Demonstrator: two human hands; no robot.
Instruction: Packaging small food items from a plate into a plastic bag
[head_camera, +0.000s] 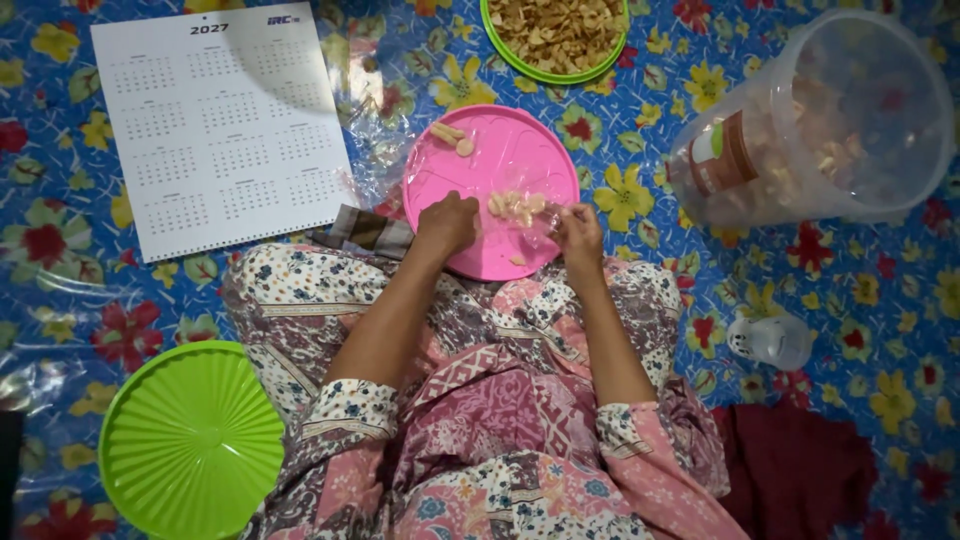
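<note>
A small clear plastic bag of pale crackers (517, 208), hard to make out against the pink plate (545, 165) beneath it, is pinched shut-fingered between the left hand (447, 224) and right hand (580, 233), while the green bowl of crackers (556, 35) is cut off above.

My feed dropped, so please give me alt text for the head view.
Both hands, left hand and right hand, hold a clear bag of pale chips over a pink plate. On the floral mat: a calendar, a tipped clear jar, and green lids.
</note>
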